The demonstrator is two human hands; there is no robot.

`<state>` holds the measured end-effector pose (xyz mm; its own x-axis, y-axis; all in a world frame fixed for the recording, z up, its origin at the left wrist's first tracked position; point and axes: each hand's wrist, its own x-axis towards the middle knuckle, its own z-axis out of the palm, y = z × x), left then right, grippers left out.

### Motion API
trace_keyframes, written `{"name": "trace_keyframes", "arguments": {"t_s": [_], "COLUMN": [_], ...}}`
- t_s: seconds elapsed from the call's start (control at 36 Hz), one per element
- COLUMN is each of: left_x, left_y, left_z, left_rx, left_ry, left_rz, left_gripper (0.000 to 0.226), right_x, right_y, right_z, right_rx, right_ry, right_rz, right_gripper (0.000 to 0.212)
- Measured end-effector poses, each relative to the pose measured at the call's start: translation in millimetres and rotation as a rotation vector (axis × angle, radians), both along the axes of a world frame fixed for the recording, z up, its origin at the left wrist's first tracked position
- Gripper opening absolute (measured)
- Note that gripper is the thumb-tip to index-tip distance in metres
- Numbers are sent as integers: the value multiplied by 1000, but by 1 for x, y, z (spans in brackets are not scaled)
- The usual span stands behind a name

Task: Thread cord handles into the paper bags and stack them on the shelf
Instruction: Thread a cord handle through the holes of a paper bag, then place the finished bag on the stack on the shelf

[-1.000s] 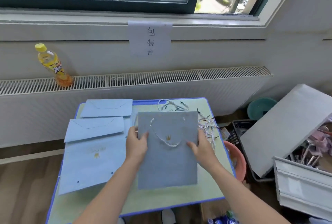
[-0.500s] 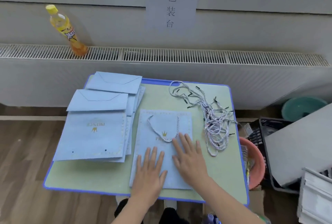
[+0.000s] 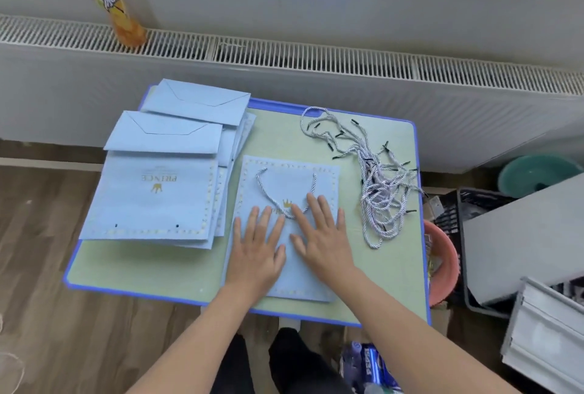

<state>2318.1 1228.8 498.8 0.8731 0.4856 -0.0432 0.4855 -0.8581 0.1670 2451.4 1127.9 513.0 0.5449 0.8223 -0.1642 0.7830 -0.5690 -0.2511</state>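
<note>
Head view: left hand [image 3: 256,254] and right hand [image 3: 322,242] flat, fingers spread, side by side, pressing the bag [image 3: 287,185] onto the desk [image 3: 151,270]. Long axis running away from the body. Loose cords [image 3: 376,178] just beside, nearer the right hand. Unthreaded stack [image 3: 158,191] leftward.

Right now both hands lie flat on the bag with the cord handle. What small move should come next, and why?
Probably lift the threaded bag off the table to stack it: its cord handle is already in, and the left hand and right hand only press it flat. Loose cords and the unthreaded bags wait.
</note>
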Motion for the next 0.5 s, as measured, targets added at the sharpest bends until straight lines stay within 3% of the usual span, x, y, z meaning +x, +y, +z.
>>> {"name": "trace_keyframes", "arguments": {"t_s": [0.11,0.19,0.28,0.33,0.42,0.5], "left_x": [-1,2,5,2,-7,-16], "left_y": [-3,-5,-10,-14,-24,-39], "left_z": [-9,-9,-2,4,19,35], "left_rx": [22,13,-60,-97,-141,-272], "left_ry": [13,-14,-127,-218,-171,-57], "left_rz": [4,46,118,211,441,636], "left_gripper": [60,59,50,40,33,50], "right_x": [2,1,0,-1,-2,-7], "right_y": [-4,-7,-5,-6,-9,-13], "right_z": [-4,9,22,26,30,33], "right_rx": [77,228,222,199,150,113], "right_ry": [64,166,257,283,293,345], "right_rz": [-30,-188,-347,-441,-518,-551], "right_gripper": [54,51,57,57,55,52]}}
